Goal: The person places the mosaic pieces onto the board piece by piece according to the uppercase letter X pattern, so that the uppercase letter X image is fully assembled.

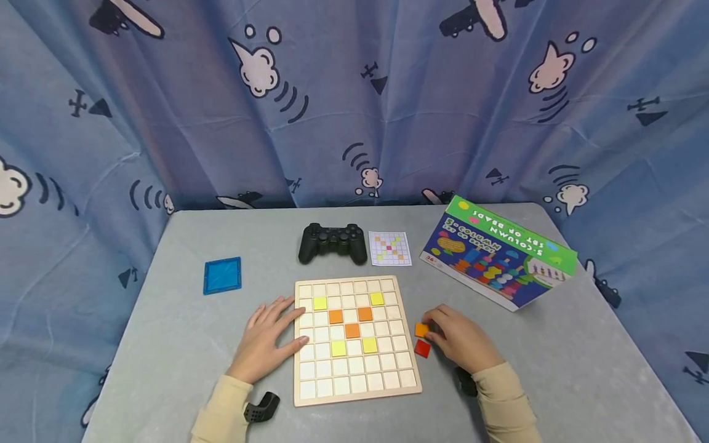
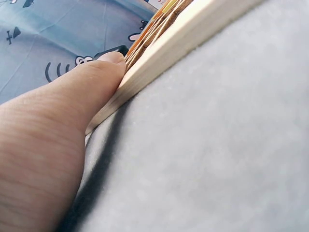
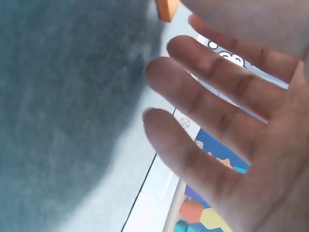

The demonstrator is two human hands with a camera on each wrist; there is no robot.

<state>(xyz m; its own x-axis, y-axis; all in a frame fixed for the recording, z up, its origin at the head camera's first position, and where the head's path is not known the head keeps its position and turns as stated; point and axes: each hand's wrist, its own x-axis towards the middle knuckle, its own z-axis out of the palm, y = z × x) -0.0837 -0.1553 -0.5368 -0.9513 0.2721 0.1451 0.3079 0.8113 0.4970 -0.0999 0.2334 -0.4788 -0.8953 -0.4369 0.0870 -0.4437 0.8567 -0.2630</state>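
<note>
A wooden grid board (image 1: pixel 357 398) holds several yellow tiles (image 1: pixel 338 348) and 3 dark orange tiles (image 1: pixel 352 331) among white squares. My left hand (image 1: pixel 264 344) rests at its left edge, fingers spread; in the left wrist view the thumb (image 2: pixel 104 72) touches the wooden rim. To the right of the board, my right hand (image 1: pixel 462 338) reaches over a light orange tile (image 1: pixel 421 330), thumb and forefinger on either side of it. The right wrist view shows loosely bent fingers (image 3: pixel 193 96) and a bit of an orange tile (image 3: pixel 167 9) beyond them. A red tile (image 1: pixel 422 349) lies just below.
Behind the board are a black game controller (image 1: pixel 333 243) and a small pattern card (image 1: pixel 390 248). A colourful bead-set box (image 1: pixel 498 255) stands at the back right. A blue square tray (image 1: pixel 223 275) lies at the left. A patterned curtain (image 1: pixel 332 123) hangs behind the grey table.
</note>
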